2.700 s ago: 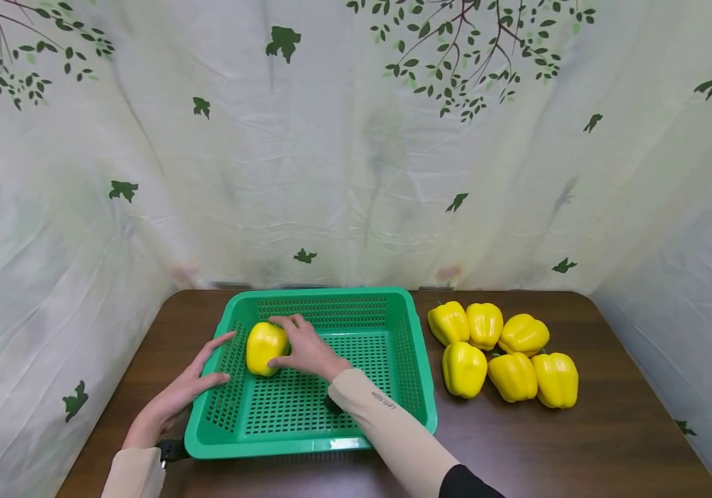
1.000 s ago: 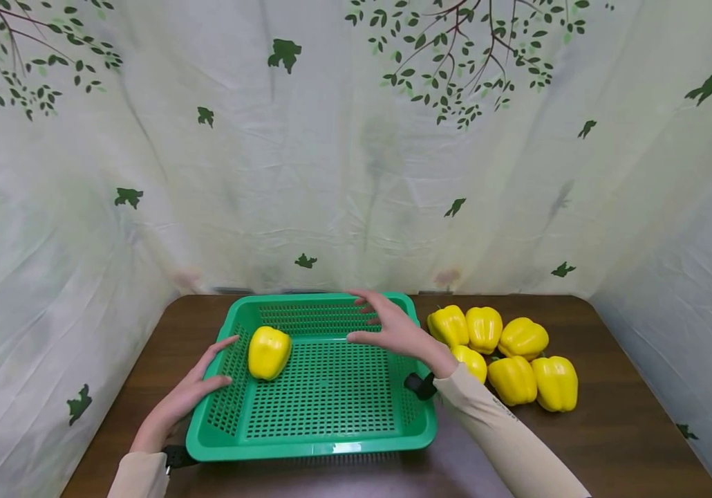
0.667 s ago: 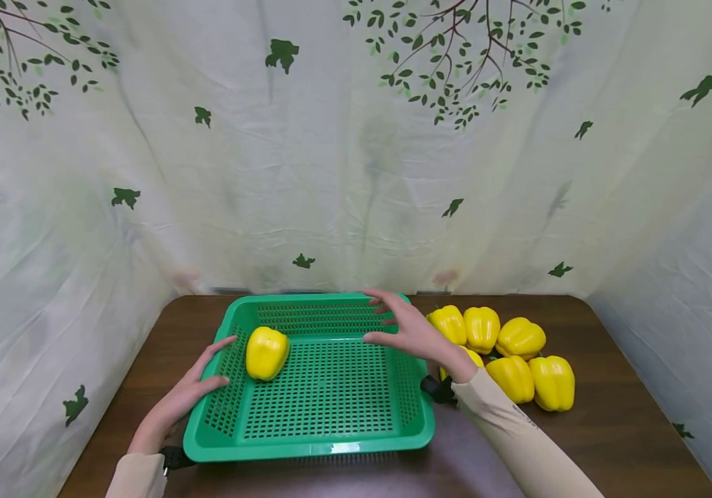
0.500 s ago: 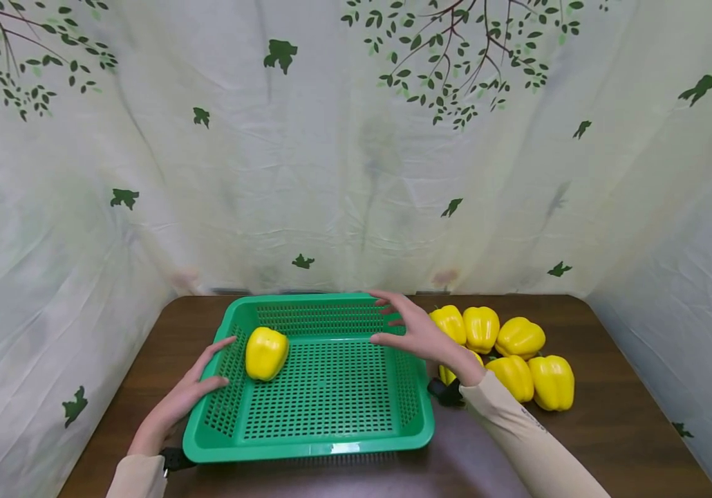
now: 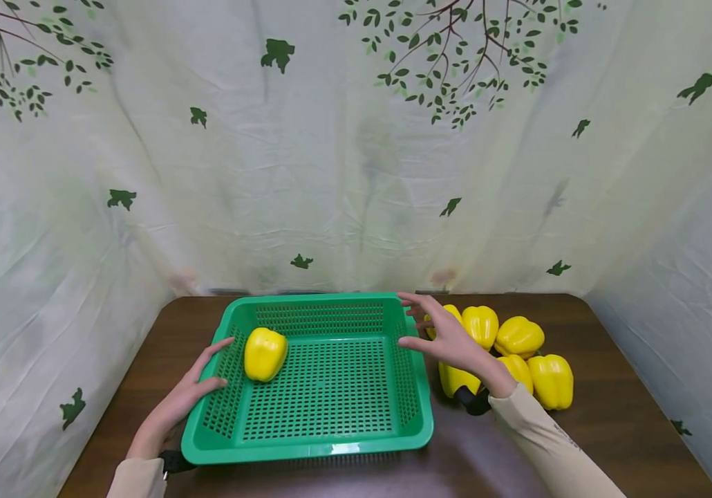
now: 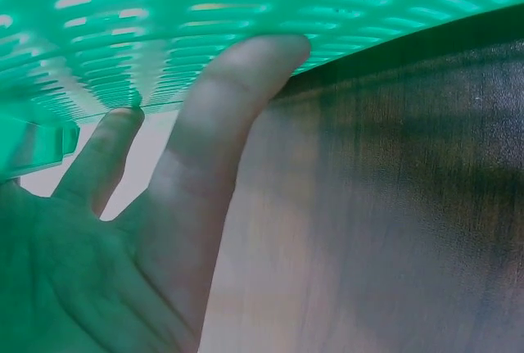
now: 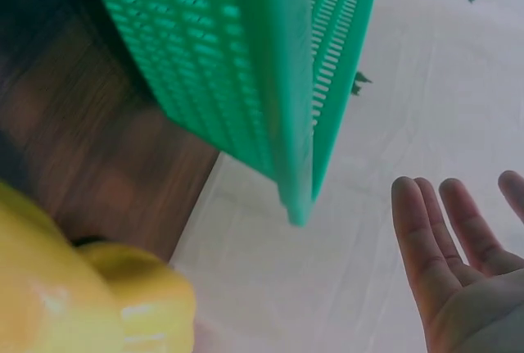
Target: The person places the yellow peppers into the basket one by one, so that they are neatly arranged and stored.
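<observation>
A green perforated plastic basket (image 5: 281, 453) stands on the table, with one yellow bell pepper (image 5: 265, 354) lying in its left part. My left hand (image 5: 184, 394) is at the basket's left rim, thumb and fingers spread and fairly straight. In the left wrist view its thumb (image 6: 221, 115) lies against the slotted green wall. Holding nothing, my right hand (image 5: 449, 339) hovers by the right rim, fingers loosely extended and thumb apart. Its forearm partly hides the group of yellow bell peppers (image 5: 519, 337) on the table. The right wrist view shows bare fingers (image 7: 422, 238) beside the basket wall.
The brown wooden table (image 5: 617, 429) ends at a pale curtain (image 5: 356, 180) printed with leaves, which hangs behind and at both sides. Several yellow peppers sit close together to the right of the basket. Dark wrist cameras (image 5: 473, 401) project under the wrists.
My right hand has let go of the pepper in the basket and moved right across it to the right rim. The left hand stays at the left rim.
</observation>
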The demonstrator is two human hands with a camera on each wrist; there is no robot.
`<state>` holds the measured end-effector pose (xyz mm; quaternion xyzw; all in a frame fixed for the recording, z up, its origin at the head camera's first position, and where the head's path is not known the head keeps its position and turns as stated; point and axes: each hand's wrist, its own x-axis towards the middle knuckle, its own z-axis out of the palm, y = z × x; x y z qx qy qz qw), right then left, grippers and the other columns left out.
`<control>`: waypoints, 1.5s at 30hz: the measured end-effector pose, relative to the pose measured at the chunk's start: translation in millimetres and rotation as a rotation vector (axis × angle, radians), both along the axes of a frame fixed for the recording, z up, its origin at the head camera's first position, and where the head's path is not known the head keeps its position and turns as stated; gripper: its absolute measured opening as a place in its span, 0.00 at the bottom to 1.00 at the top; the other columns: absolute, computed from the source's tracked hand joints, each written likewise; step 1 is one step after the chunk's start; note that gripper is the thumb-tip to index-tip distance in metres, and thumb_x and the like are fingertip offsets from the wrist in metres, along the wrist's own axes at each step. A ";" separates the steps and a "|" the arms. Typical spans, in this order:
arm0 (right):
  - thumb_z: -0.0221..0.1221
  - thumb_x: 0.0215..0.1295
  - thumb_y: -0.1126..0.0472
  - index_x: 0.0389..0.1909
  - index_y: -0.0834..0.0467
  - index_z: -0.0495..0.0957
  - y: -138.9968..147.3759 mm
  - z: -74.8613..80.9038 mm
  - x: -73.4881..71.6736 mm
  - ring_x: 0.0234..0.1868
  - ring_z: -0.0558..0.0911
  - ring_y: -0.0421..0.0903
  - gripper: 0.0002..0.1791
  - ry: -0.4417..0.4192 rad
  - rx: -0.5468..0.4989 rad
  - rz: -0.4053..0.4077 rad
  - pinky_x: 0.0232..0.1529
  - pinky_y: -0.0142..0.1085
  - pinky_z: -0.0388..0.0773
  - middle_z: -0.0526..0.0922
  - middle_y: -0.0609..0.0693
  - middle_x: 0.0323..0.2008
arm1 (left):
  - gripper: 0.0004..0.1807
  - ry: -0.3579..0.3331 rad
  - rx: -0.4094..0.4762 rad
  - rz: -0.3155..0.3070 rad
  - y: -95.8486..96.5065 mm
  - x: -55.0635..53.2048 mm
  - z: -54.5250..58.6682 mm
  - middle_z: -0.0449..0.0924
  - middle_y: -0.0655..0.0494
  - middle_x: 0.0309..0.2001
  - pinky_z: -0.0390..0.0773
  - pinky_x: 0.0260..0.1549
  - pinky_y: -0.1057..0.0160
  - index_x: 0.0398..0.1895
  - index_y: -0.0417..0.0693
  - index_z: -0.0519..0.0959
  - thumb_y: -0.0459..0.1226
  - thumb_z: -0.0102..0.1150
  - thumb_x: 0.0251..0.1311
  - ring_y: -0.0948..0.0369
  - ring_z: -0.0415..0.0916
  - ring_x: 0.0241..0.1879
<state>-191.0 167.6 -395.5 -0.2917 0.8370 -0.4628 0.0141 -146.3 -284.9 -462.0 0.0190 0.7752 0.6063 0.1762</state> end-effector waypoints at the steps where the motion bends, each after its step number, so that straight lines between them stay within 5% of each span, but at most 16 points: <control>1: 0.65 0.61 0.59 0.70 0.57 0.59 3.0 -0.5 0.6 0.57 0.71 0.61 0.39 0.004 -0.001 -0.003 0.54 0.56 0.70 0.67 0.61 0.61 | 0.36 0.004 -0.004 -0.001 -0.1 -0.1 -0.3 0.32 0.38 0.73 0.77 0.43 0.47 0.75 0.57 0.45 0.32 0.45 0.67 0.37 0.62 0.56; 8: 0.65 0.60 0.58 0.70 0.54 0.59 21.0 -10.0 3.8 0.58 0.71 0.54 0.38 0.048 0.011 -0.045 0.54 0.52 0.71 0.68 0.56 0.62 | 0.36 0.001 0.004 0.004 -0.7 0.8 -2.3 0.32 0.39 0.73 0.77 0.43 0.48 0.75 0.57 0.45 0.32 0.45 0.67 0.37 0.62 0.56; 20: 0.66 0.60 0.59 0.70 0.49 0.60 46.5 -19.8 11.0 0.56 0.72 0.57 0.38 0.007 0.014 -0.109 0.54 0.54 0.70 0.67 0.55 0.63 | 0.37 -0.029 0.034 0.018 -0.5 1.8 -2.0 0.32 0.39 0.73 0.77 0.44 0.47 0.75 0.59 0.44 0.32 0.45 0.67 0.38 0.63 0.56; 29: 0.66 0.59 0.61 0.70 0.53 0.60 62.5 -32.1 17.7 0.60 0.69 0.58 0.39 -0.009 -0.002 -0.117 0.56 0.58 0.66 0.67 0.57 0.63 | 0.36 0.003 -0.015 0.013 -0.2 0.4 -1.3 0.32 0.39 0.73 0.76 0.45 0.49 0.75 0.57 0.44 0.33 0.45 0.66 0.36 0.60 0.58; 45: 0.68 0.57 0.58 0.67 0.58 0.64 82.8 -59.2 31.6 0.60 0.69 0.57 0.38 0.042 0.122 -0.190 0.55 0.57 0.67 0.69 0.58 0.61 | 0.36 0.007 0.019 -0.001 -0.6 -0.1 -2.9 0.31 0.39 0.72 0.77 0.44 0.47 0.75 0.57 0.43 0.32 0.45 0.67 0.37 0.62 0.56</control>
